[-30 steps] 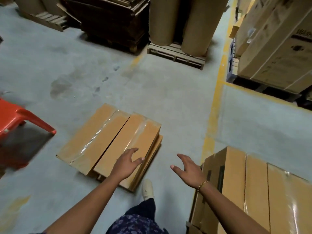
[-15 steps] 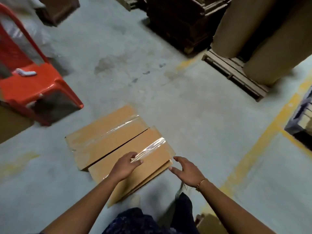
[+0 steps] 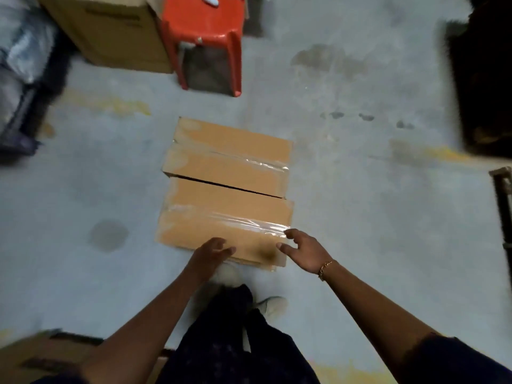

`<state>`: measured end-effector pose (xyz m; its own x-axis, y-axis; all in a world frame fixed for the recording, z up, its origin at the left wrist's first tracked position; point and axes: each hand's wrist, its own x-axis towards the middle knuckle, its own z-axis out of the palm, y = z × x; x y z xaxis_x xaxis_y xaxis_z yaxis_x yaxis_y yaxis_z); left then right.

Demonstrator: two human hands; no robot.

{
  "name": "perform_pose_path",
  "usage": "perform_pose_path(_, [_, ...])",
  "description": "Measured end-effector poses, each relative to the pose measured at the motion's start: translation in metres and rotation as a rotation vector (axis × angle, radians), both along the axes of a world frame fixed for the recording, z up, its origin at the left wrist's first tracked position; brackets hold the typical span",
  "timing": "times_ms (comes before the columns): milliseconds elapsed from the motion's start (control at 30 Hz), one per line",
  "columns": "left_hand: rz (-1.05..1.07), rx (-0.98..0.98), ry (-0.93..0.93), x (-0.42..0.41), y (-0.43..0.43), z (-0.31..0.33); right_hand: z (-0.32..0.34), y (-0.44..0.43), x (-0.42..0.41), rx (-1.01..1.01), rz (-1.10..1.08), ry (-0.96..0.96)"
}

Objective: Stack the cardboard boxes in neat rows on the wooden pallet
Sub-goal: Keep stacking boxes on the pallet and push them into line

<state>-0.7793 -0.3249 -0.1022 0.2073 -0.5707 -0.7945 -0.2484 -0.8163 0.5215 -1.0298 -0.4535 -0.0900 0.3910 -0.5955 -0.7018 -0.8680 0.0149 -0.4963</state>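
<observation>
**Two boxes on the floor, both hands spread at the one farther from the red stool (image 3: 206,37)**

Two cardboard boxes lay flat on the concrete floor (image 3: 374,217), side by side. The far box (image 3: 230,162) was nearer the stool and the near box (image 3: 221,212) lay beyond it, with a thin dark gap between them.

The left hand (image 3: 210,252) hung over the near box's long edge, the one farthest from the stool. Its fingers were loosely parted and held nothing; whether it touched the cardboard could not be told. The right hand (image 3: 300,249), with a bracelet (image 3: 324,270) at the wrist, was at the corner of that same edge. Its fingers and thumb were spread apart and gripped nothing.

Each box's long axis ran crosswise to the line from the stool to the person, and the two boxes lay parallel. A strip of clear tape (image 3: 243,224) ran the length of the near box's top.

The short ends of both boxes faced bare concrete. More bare floor lay between the far box and the stool's legs. Thin cardboard layers showed under the near box's edge away from the stool. A large brown carton (image 3: 110,31) stood just beside the stool.
</observation>
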Motion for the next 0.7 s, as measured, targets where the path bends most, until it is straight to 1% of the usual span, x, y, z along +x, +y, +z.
perform_pose_path(100, [0.116, 0.039, 0.005, -0.01, 0.009, -0.016, -0.017, -0.029, 0.012, 0.023, 0.089, 0.02])
perform_pose_path(233, [0.276, 0.101, 0.072, -0.025, 0.009, -0.052, -0.053, -0.064, 0.03, 0.032, 0.185, 0.04])
perform_pose_path(367, [0.423, 0.098, 0.042, -0.051, 0.003, -0.092, -0.096, -0.087, 0.043, 0.11, 0.26, 0.069])
perform_pose_path(467, [0.725, 0.102, 0.108, -0.084, -0.01, -0.125, -0.136, -0.106, 0.054, 0.135, 0.329, 0.075])
perform_pose_path(500, [0.831, 0.079, 0.102, -0.097, -0.015, -0.14, -0.15, -0.112, 0.058, 0.126, 0.358, 0.081])
perform_pose_path(567, [1.03, 0.061, 0.079, -0.12, -0.023, -0.18, -0.184, -0.127, 0.066, 0.071, 0.432, 0.09])
perform_pose_path(667, [1.374, 0.103, 0.094, -0.156, -0.037, -0.236, -0.231, -0.144, 0.069, -0.026, 0.509, 0.087])
perform_pose_path(700, [1.463, 0.113, 0.072, -0.166, -0.043, -0.253, -0.243, -0.148, 0.069, -0.058, 0.521, 0.08])
